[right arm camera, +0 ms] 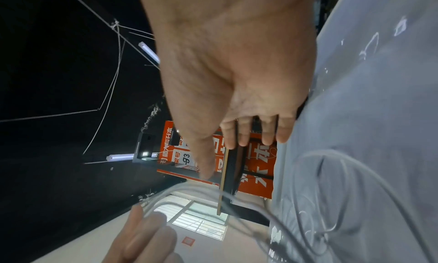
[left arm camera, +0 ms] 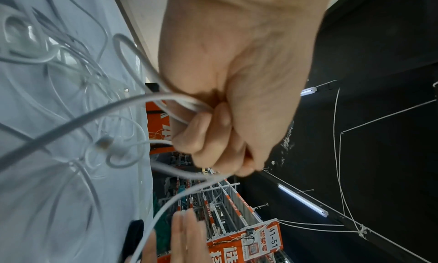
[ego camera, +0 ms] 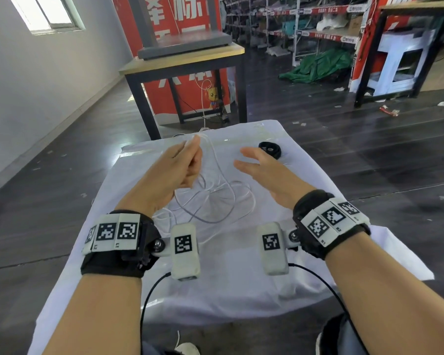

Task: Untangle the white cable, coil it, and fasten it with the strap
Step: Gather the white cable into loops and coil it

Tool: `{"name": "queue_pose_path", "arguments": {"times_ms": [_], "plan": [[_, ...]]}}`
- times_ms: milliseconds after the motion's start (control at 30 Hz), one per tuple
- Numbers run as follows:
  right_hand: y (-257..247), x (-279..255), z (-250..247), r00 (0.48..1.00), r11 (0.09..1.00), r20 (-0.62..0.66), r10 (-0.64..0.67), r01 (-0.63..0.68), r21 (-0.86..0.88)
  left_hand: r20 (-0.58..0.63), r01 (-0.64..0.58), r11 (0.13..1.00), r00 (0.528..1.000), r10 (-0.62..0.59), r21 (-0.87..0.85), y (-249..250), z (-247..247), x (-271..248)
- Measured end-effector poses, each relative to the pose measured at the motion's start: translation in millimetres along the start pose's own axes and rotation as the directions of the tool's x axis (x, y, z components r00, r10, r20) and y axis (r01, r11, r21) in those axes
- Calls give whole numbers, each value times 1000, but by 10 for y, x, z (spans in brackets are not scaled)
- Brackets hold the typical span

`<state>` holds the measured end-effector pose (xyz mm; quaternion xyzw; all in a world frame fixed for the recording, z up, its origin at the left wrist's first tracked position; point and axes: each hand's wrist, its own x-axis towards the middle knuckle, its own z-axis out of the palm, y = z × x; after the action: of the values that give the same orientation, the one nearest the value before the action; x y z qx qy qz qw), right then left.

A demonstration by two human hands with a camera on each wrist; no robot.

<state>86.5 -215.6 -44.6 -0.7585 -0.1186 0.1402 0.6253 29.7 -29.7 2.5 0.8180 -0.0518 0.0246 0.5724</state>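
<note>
The white cable (ego camera: 215, 198) lies in loose tangled loops on the white cloth (ego camera: 241, 278) between my hands. My left hand (ego camera: 187, 162) is raised above the cloth with its fingers curled round several strands of the cable (left arm camera: 166, 100), and loops hang down from the fist. My right hand (ego camera: 251, 162) hovers to the right with straight fingers (right arm camera: 255, 132) and holds nothing. The black strap (ego camera: 270, 149) lies curled on the cloth just beyond the right hand's fingertips. One cable plug (left arm camera: 103, 143) rests on the cloth.
The cloth-covered table stands on a dark wooden floor. A wooden table with black legs (ego camera: 185, 62) and a red banner stand beyond the far edge. Store shelves (ego camera: 305, 26) and a green tarp (ego camera: 321, 65) are at the back right.
</note>
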Motion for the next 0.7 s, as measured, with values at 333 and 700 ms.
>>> {"name": "queue_pose_path", "arguments": {"times_ms": [333, 700], "plan": [[-46, 15, 76, 961, 963, 133, -244, 224, 151, 189, 17, 998, 982, -29, 66, 4, 81, 13], [-100, -1, 14, 995, 946, 32, -99, 84, 312, -143, 34, 985, 990, -9, 171, -213, -6, 86]]}}
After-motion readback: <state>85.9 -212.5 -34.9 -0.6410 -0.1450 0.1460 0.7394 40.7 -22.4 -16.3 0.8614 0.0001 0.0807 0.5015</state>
